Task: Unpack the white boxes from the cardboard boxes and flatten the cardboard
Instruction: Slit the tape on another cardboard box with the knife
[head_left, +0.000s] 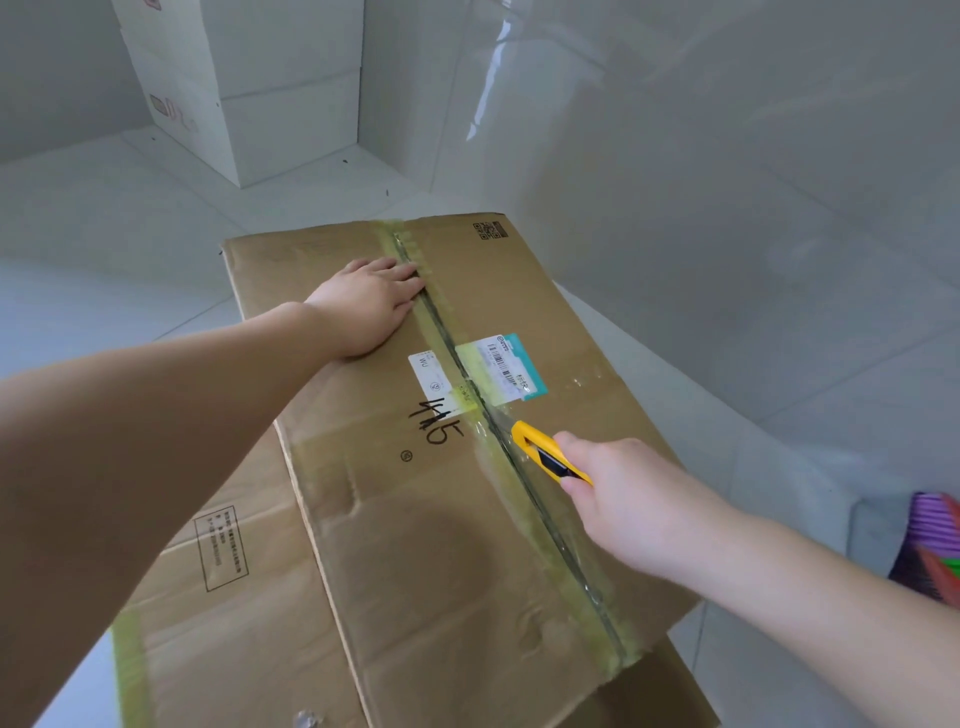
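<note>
A large brown cardboard box (415, 519) lies in front of me, its top flaps closed along a taped centre seam (540, 525). My left hand (363, 306) presses flat on the left flap beside the far part of the seam, fingers straight. My right hand (623, 499) grips a yellow utility knife (545, 452) whose tip sits on the seam just below the shipping label (501, 369). Black handwriting marks the left flap. No white boxes from inside are visible.
A second cardboard box (218, 623) lies under and to the left of the top one. Stacked white boxes (234, 93) stand in the far corner on the pale tiled floor (779, 312). A purple and red object (930, 551) sits at the right edge.
</note>
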